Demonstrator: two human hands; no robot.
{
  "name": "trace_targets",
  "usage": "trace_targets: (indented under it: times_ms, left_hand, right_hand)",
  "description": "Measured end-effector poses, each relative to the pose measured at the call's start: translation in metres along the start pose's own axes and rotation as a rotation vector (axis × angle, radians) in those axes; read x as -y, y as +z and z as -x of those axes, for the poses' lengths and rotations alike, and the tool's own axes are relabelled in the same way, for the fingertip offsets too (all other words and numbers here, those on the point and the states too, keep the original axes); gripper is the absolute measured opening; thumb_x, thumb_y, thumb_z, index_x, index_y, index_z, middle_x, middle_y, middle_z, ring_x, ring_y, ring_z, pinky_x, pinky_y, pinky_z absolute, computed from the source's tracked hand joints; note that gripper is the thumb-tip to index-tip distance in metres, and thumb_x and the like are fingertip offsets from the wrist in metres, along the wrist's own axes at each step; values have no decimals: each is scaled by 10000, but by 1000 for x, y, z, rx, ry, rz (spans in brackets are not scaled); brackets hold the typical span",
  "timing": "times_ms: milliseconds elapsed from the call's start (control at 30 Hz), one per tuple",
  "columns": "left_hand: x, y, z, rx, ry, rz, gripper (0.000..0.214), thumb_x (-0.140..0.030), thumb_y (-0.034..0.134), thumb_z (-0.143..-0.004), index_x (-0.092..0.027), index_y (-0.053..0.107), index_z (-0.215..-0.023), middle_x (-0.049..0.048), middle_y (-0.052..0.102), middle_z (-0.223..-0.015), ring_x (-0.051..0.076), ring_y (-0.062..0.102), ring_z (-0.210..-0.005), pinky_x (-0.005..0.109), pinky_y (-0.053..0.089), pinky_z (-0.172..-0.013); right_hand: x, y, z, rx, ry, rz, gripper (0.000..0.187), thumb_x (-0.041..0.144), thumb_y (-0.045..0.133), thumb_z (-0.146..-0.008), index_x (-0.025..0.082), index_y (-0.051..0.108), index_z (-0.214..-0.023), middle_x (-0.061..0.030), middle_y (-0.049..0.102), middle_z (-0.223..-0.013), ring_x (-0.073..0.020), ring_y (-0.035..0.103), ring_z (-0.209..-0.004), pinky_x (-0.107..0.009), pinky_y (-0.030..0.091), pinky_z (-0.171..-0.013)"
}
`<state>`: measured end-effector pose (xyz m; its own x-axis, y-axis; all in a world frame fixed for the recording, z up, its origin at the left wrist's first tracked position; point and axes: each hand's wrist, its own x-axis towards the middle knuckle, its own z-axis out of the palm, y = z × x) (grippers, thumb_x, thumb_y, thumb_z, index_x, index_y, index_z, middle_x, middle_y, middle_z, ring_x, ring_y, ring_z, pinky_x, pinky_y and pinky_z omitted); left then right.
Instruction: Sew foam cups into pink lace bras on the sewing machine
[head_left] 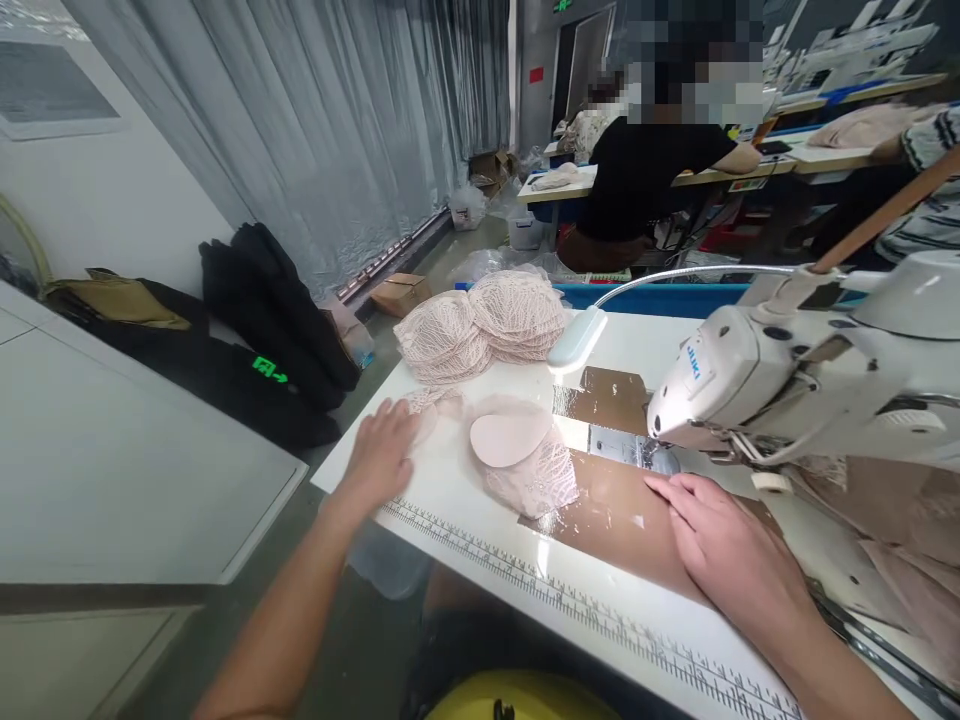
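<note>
My left hand (382, 455) lies flat and open on the white sewing table (465, 510), its fingertips touching a thin pink lace piece (431, 405) below two stacks of pink lace cups (480, 325). My right hand (724, 545) rests palm down, fingers stretched, on the brown taped area beside the needle of the white sewing machine (795, 385). Between my hands lies a smooth pink foam pad (510, 437) on top of a lace piece (536, 480).
A ruler strip (600, 625) runs along the table's front edge. A gooseneck lamp (577, 340) hangs over the work area. Brown fabric (900, 520) lies at the right. Black bags (247, 340) sit on the floor left. Another person in black (652, 175) works at a far table.
</note>
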<state>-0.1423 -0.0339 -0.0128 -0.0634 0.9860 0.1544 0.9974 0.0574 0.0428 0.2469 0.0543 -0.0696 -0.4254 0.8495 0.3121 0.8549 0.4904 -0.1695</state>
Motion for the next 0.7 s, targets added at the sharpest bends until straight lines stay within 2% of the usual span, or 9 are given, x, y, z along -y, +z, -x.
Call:
trace_targets:
  times_ms: [100, 200, 300, 367, 433, 500, 567, 633, 700]
  left_hand:
    - [37, 3, 19, -59, -96, 191, 292, -201, 479, -798, -187, 682, -1008, 105, 590, -1280, 324, 456, -1269, 528, 354, -1061]
    - [35, -3, 30, -130, -119, 584, 301, -356, 500, -853, -172, 674, -1015, 104, 616, -1221, 272, 529, -1183, 426, 418, -1022]
    - [3, -17, 37, -130, -132, 941, 323, -448, 523, -866, -159, 639, -954, 78, 661, -977, 216, 619, -927, 318, 508, -804]
    - [-29, -26, 38, -78, -109, 1088, 312, -464, 530, -867, -162, 593, -820, 20, 605, -763, 146, 579, -690, 242, 474, -613]
    - [-66, -31, 39, -6, -26, 1158, 302, -442, 547, -865, -162, 552, -752, -7, 544, -693, 108, 507, -606, 207, 412, -538]
    - [-102, -34, 38, 82, 111, 1214, 283, -415, 543, -871, -158, 551, -753, -16, 510, -661, 95, 465, -582, 200, 380, -521]
    - [-132, -32, 35, 138, 227, 1260, 302, -409, 517, -886, -153, 540, -728, -22, 477, -620, 90, 435, -563, 203, 368, -517]
    - [-152, -28, 28, 128, 279, 1244, 329, -414, 469, -910, -152, 539, -723, -17, 483, -623, 96, 443, -574, 212, 383, -536]
    - [-159, -20, 15, 48, 290, 1116, 310, -404, 427, -930, -157, 585, -829, 3, 544, -693, 121, 498, -639, 237, 429, -604]
  right_hand:
    - [-4, 2, 2, -8, 23, -46, 383, 217, 354, -880, 243, 689, -1063, -70, 664, -1070, -245, 656, -866, -373, 519, -659]
    - [-4, -4, 6, -28, 32, -172, 356, 349, 395, -901, 245, 653, -1124, -75, 633, -1175, -272, 627, -1011, -395, 541, -749]
    - [14, -23, 15, 9, -4, -316, 454, 464, 491, -877, 274, 539, -1287, -80, 530, -1344, -285, 581, -1118, -363, 564, -728]
    - [37, -38, 22, 35, -92, -417, 602, 490, 587, -823, 295, 444, -1375, -91, 455, -1424, -311, 518, -1206, -360, 571, -739]
    - [64, -51, 28, 53, -202, -581, 764, 470, 652, -786, 294, 317, -1449, -112, 398, -1465, -330, 418, -1302, -453, 492, -938]
    - [87, -57, 31, 132, -256, -836, 954, 476, 736, -706, 290, 218, -1485, -124, 320, -1509, -332, 365, -1338, -493, 394, -1040]
    - [103, -58, 32, 206, -131, -1096, 977, 467, 771, -666, 259, 258, -1471, -136, 365, -1482, -326, 372, -1333, -491, 355, -1067]
    - [109, -56, 33, 354, 50, -1411, 760, 464, 717, -727, 213, 416, -1378, -146, 527, -1345, -307, 532, -1191, -450, 462, -957]
    - [107, -54, 38, 539, 195, -1704, 588, 464, 688, -746, 165, 547, -1231, -136, 659, -1133, -279, 647, -993, -406, 519, -840]
